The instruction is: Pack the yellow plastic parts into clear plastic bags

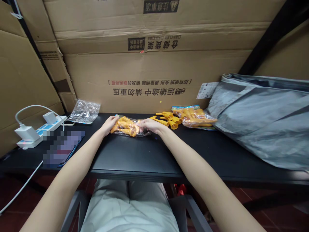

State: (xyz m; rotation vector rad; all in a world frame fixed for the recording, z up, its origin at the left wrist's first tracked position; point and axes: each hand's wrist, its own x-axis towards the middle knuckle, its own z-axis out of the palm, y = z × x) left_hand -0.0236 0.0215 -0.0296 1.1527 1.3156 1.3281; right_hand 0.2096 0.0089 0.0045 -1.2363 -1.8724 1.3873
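A clear plastic bag (125,131) of yellow-orange plastic pieces lies on the black table before me. My left hand (111,125) is closed on the bag's left end. At the other end, my right hand (150,125) has its fingers curled at the bag; whether they are inside it or on its outside I cannot tell. Just right of that hand lie several loose yellow horn-shaped pieces (172,120). A second filled bag (195,116), with a colourful header strip, rests beyond them.
A large grey bag (260,119) takes up the table's right side. On the left are a white power strip (38,135) with chargers, a phone (65,148) and a crumpled clear wrapper (85,111). Cardboard (149,67) stands along the back.
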